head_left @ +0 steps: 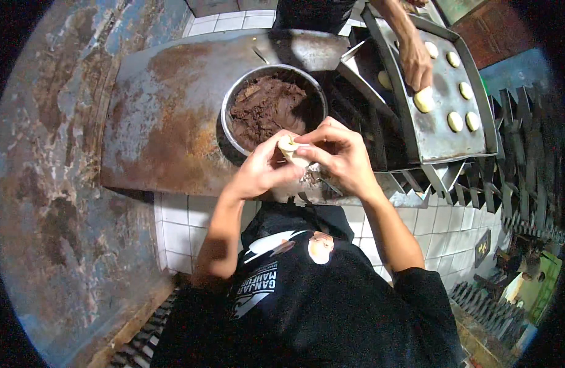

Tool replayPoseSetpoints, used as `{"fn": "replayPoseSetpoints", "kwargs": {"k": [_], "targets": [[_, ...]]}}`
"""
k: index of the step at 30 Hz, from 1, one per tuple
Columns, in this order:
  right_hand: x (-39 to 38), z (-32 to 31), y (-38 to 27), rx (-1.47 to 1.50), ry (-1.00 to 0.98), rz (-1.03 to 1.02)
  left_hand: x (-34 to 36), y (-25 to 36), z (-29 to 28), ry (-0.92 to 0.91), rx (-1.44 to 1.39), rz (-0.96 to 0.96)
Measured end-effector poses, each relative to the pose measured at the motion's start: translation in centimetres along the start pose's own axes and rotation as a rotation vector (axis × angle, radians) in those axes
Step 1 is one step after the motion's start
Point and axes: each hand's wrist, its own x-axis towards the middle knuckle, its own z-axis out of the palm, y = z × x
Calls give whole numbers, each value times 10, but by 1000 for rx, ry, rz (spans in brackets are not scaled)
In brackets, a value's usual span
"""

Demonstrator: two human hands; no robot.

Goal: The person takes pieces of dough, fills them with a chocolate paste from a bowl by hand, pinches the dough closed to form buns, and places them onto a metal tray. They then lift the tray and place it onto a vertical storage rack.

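Note:
A small piece of pale dough (291, 147), curled up at its top, is held between my left hand (264, 168) and my right hand (334, 156) at the front of the worn metal table. Fingers and thumbs of both are closed on it from either side. Just beyond them is a steel bowl (229, 126) heaped with thick dark brown paste (267, 104); the lower right of its rim is hidden by my right hand. A thin metal utensil (261, 54) lies near the bowl's far edge.
At the right, a co-worker's hand (417, 67) touches a dough round (425, 101) on a metal tray (442, 144) holding several rounds. More trays (367, 80) lie beneath it and are stacked at the far right. The table (159, 104) extends left toward a stained wall (55, 184).

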Motion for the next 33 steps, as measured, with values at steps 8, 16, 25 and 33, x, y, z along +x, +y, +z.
{"fn": "replayPoseSetpoints", "kwargs": {"k": [8,16,25,33], "targets": [[8,-7,-66,-495,-173,-241,8,4,25,228,-134,17],[12,-23,-56,-359,-122,-133,-1,13,18,102,-453,-90],[12,-11,-65,-374,-52,-122,-3,21,26,180,-439,-60],[4,-15,-79,-311,-26,-146,0,27,43,284,-220,69]]}}
